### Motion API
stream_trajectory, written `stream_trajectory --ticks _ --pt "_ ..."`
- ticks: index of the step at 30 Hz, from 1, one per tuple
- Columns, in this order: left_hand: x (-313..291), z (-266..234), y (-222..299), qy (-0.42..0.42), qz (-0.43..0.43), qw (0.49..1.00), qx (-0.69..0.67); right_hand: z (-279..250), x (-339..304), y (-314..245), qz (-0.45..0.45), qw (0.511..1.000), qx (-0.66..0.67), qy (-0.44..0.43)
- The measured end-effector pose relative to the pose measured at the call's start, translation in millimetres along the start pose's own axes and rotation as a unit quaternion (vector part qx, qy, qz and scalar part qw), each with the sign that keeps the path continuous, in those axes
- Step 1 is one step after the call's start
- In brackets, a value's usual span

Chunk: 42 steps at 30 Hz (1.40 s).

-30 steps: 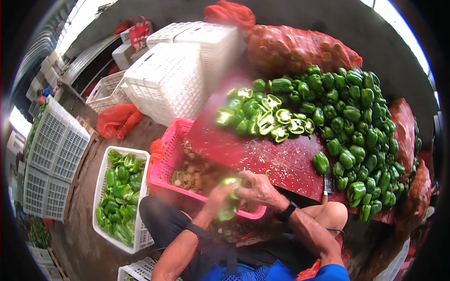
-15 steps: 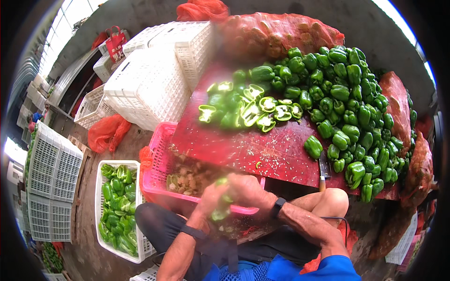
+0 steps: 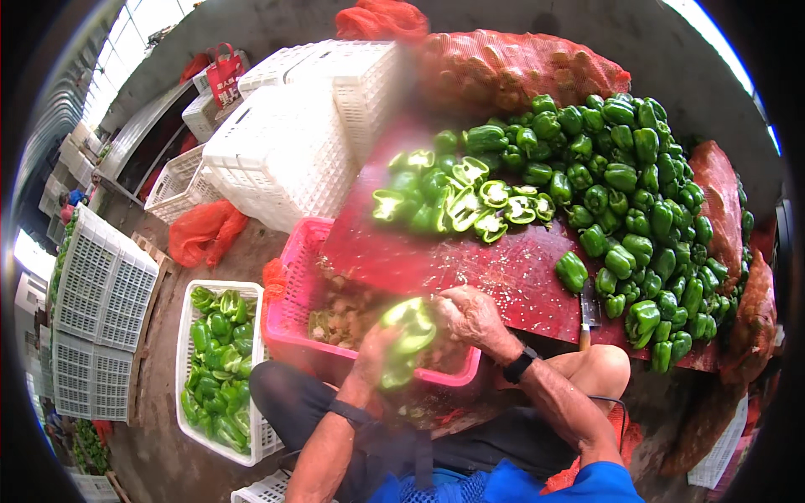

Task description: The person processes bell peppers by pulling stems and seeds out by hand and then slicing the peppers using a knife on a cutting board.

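In front of my lap, my left hand (image 3: 371, 359) grips an opened green bell pepper (image 3: 409, 323), its pale inside showing and its outline smeared. Just right of it is my right hand (image 3: 480, 318), fingers curled and pinched together; whatever they hold is too small or blurred to make out. Both hands are over the near part of a pink basket (image 3: 293, 272) containing pale brownish scraps. Cut pepper halves (image 3: 465, 205) lie on the red board (image 3: 537, 289) beyond, beside a large pile of whole green peppers (image 3: 620, 180).
A knife (image 3: 590, 308) rests at the board's near edge, handle towards me. To my left stands a white crate (image 3: 267, 438) of pepper pieces. Stacked white crates (image 3: 277, 159) rise behind the pink basket. Full red mesh sacks (image 3: 528, 71) lie behind the pile; an orange net (image 3: 205, 230) lies on the floor.
My right hand has moved apart from my left, up and to the right. The pepper in my left hand now shows more fully. The whole view has shifted slightly.
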State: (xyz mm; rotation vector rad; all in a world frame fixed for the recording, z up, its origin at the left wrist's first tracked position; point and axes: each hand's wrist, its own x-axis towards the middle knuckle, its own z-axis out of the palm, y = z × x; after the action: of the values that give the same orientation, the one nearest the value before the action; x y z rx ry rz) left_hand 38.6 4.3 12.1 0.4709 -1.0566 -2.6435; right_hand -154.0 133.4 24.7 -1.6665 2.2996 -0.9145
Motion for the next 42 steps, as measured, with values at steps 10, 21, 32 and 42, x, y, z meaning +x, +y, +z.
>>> stream_trajectory --ticks 10,21,32,42 --pt "6.5 -18.9 -18.8 0.156 -0.046 0.960 0.228 -13.3 17.1 7.9 0.021 0.975 -0.046 0.218" --pt "22.4 -17.0 -47.9 0.177 0.028 0.983 0.048 17.3 19.7 -25.6 0.023 0.996 0.087 -0.008" --pt "-56.7 -41.3 120.1 0.094 0.186 0.961 -0.180 9.7 74.9 -99.4 0.044 0.935 0.344 -0.074" --pt "-165.5 -322.9 310.7 0.529 0.131 0.833 0.093 22.9 118.7 44.7 0.106 0.958 0.267 -0.023"
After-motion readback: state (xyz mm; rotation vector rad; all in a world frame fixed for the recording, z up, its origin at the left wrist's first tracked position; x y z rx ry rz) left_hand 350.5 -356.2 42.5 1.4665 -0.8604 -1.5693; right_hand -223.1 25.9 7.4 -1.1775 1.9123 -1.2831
